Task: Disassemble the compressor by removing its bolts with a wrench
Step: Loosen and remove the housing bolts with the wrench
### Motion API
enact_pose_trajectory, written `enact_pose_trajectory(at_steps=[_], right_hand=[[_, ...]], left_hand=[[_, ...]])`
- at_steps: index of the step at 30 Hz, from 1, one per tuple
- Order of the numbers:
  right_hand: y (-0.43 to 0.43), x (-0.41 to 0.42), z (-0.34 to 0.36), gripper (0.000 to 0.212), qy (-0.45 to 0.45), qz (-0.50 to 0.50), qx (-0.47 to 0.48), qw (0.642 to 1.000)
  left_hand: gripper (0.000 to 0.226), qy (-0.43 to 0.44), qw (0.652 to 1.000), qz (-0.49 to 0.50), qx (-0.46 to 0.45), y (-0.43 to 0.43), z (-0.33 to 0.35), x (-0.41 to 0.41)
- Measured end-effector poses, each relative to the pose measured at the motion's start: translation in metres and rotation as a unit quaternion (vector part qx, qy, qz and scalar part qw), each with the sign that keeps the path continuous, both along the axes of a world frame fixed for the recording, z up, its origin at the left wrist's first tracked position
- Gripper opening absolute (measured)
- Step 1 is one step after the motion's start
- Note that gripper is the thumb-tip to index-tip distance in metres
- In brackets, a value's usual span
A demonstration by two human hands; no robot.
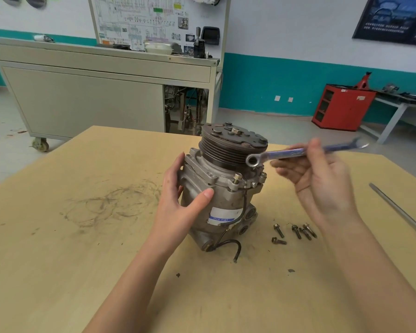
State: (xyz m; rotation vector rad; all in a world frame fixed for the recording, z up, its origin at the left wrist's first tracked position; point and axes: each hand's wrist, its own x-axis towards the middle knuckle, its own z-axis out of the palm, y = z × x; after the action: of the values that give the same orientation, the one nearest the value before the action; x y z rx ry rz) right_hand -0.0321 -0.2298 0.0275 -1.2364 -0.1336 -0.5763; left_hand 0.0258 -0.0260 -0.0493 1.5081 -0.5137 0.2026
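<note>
You hold the compressor (222,188) and a wrench (288,153).
Your left hand (178,200) wraps its side; your right hand (322,183) pinches the wrench — loose bolts (296,231) lie at 4 o'clock.

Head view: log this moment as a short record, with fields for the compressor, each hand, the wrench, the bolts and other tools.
compressor: upright on the table, pulley end up
left hand: grips the compressor's side
right hand: holds the wrench mid-shank
wrench: raised, ring end beside the pulley, on no bolt
flange bolt: still fitted, front
loose bolts: cluster lying right of the compressor
long-shafted tool: lying at the table's right edge
</note>
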Motion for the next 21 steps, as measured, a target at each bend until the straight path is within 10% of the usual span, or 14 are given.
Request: enact_pose_trajectory(at_steps=[4,9,21], right_hand=[[0.005,-0.015,0.025,0.026,-0.147,-0.126,-0.261,0.946],[0.031,-0.024,0.029,0.029,-0.267,-0.227,-0.568,0.745],[0.055,-0.023,-0.006,0.022,-0.342,-0.341,-0.614,0.624]], left_hand=[[0.079,-0.001,1.000,0.002,0.002,0.000,-0.001,0.001],[0.086,0.000,1.000,0.001,0.003,0.000,-0.002,0.002],[0.080,-0.006,1.000,0.006,0.008,-0.002,-0.003,0.004]])
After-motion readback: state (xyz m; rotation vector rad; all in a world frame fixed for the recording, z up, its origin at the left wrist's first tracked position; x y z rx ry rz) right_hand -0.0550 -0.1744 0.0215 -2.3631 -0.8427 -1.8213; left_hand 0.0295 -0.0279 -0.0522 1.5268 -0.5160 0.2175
